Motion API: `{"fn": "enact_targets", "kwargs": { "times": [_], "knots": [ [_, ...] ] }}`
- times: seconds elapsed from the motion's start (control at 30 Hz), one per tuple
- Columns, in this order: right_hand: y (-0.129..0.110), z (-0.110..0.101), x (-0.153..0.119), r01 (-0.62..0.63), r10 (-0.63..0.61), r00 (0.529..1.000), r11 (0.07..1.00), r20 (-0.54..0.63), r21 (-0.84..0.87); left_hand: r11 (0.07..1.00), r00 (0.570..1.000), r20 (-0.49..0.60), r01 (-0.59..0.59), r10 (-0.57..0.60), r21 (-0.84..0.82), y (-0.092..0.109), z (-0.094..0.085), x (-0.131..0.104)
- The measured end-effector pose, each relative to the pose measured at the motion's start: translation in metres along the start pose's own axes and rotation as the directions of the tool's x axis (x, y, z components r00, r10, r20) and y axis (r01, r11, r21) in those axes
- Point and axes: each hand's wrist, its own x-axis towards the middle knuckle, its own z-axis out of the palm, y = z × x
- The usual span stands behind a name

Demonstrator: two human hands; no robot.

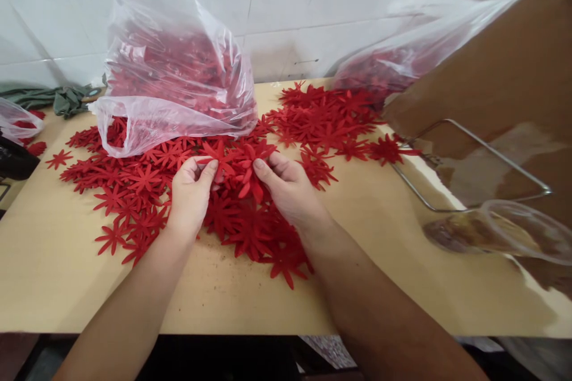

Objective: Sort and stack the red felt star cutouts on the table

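Observation:
My left hand [192,187] pinches a red flower-shaped cutout [221,158] between thumb and fingers. Beside it, my right hand [286,181] grips another red flower cutout [252,169], which looks layered and has several long petals. The two pieces meet or overlap between my hands; I cannot tell whether they are joined. Under and around both hands spreads a loose pile of similar red flower cutouts [145,178] on the pale wooden table [214,303].
A clear plastic bag [179,71] full of red pieces stands behind the pile. At right are another bag [379,68], a brown board [500,83], a metal wire frame [496,152] and a clear plastic cup [487,235]. Green cloth [67,98] lies at left.

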Motion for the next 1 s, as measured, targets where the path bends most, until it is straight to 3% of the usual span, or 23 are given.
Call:
{"fn": "enact_targets", "kwargs": {
  "times": [0.13,0.3,0.47,0.57,0.7,0.8,1.0],
  "knots": [
    [0.0,-0.001,0.0,-0.038,0.038,0.999,0.991,0.003,0.13,0.997,1.0,0.017,-0.01,0.008,0.081,-0.003,-0.001,0.001],
    [0.0,-0.003,-0.001,-0.18,0.159,0.982,0.95,0.101,0.256,0.97,0.996,0.055,-0.082,0.071,0.228,-0.011,-0.003,0.003],
    [-0.004,-0.005,-0.002,-0.106,0.097,0.994,0.974,0.054,0.202,0.925,0.991,0.111,-0.11,0.074,0.364,-0.011,-0.006,0.001],
    [-0.008,-0.004,-0.004,-0.108,0.093,0.992,0.975,0.082,0.195,0.882,0.985,0.126,-0.164,0.12,0.441,-0.008,-0.006,-0.001],
    [-0.012,0.0,-0.007,-0.216,0.177,0.964,0.958,0.2,0.191,0.919,0.977,0.18,-0.176,0.118,0.353,-0.009,-0.006,-0.002],
    [-0.011,0.003,-0.007,-0.223,0.171,0.955,0.953,0.241,0.206,0.959,0.973,0.218,-0.137,0.083,0.25,-0.01,-0.004,-0.001],
    [-0.006,0.005,-0.005,-0.14,0.115,0.987,0.961,0.114,0.237,0.966,0.97,0.23,-0.127,0.075,0.223,-0.001,0.0,-0.006]
  ]
}}
